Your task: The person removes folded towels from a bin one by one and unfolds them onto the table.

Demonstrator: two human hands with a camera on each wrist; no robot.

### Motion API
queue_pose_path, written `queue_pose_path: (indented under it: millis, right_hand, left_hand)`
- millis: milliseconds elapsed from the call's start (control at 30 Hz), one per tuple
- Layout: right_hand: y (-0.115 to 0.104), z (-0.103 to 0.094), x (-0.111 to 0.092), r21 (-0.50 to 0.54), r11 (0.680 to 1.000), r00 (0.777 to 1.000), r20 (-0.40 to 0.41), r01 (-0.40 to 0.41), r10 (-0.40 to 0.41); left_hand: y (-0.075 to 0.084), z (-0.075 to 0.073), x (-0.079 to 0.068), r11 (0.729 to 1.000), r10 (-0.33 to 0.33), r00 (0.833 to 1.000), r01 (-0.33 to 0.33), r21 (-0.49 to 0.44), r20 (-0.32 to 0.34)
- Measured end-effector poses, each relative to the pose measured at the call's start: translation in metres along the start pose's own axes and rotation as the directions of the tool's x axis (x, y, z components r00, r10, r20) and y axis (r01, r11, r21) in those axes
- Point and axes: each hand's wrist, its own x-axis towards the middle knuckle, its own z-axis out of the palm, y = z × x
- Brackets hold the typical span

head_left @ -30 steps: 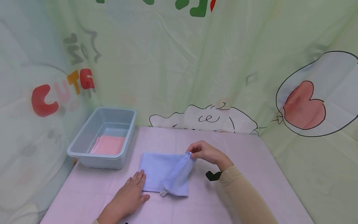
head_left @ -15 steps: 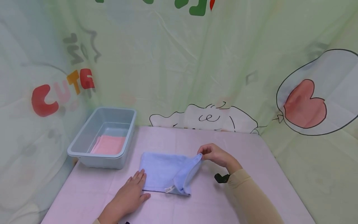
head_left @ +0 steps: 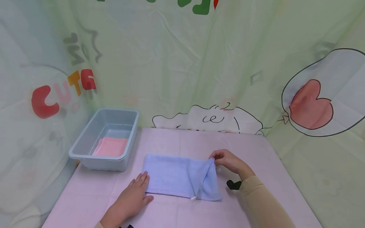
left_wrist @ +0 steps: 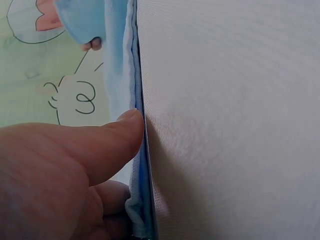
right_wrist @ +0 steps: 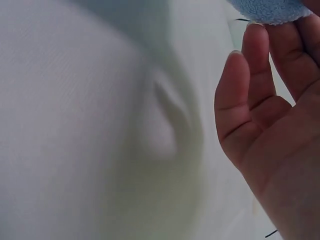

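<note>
A light blue towel (head_left: 171, 175) lies spread on the table, its right end partly folded over with the far right corner lifted. My right hand (head_left: 229, 161) pinches that raised corner between thumb and fingers. At the towel's near edge a small white tag (head_left: 193, 199) sticks out. My left hand (head_left: 132, 196) rests with straight fingers on the towel's left edge, thumb out on the tablecloth. The left wrist view shows the left thumb beside the layered towel edge (left_wrist: 135, 65). In the right wrist view, a bit of blue terry cloth (right_wrist: 272, 7) shows above the right hand's fingers.
A grey-blue plastic bin (head_left: 98, 160) stands at the back left of the table. Inside it lies a folded pink towel (head_left: 112, 147). A pale pink cloth (head_left: 168, 215) covers the table. Printed green curtains (head_left: 176, 63) hang behind and at the sides.
My right hand has moved to the right and slightly nearer, drawing the towel's corner along, so the blue towel now spreads wider. The tag has shifted right. My left hand has stayed in place.
</note>
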Motion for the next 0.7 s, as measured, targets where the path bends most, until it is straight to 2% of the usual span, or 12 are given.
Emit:
queue_pose_path:
  millis: [267, 500, 600, 700]
  right_hand:
    - [0.013, -0.001, 0.002, -0.035, 0.995, 0.991, -0.101, -0.093, 0.089]
    - [0.020, -0.002, 0.001, -0.026, 0.986, 0.971, -0.182, -0.164, 0.157]
    - [0.019, -0.005, 0.000, 0.035, 0.988, 0.969, -0.195, -0.149, 0.153]
    - [0.015, -0.007, 0.000, 0.099, 0.990, 0.975, -0.189, -0.099, 0.117]
  left_hand:
    - [0.001, -0.001, -0.001, 1.000, 0.004, 1.000, -0.004, -0.011, -0.010]
    - [0.000, 0.002, -0.001, 1.000, 0.006, 1.000, -0.006, -0.013, -0.008]
    - [-0.001, 0.002, 0.000, 1.000, 0.002, 1.000, -0.002, -0.012, -0.005]
    - [-0.001, 0.002, 0.000, 1.000, -0.002, 1.000, 0.002, -0.005, -0.010]
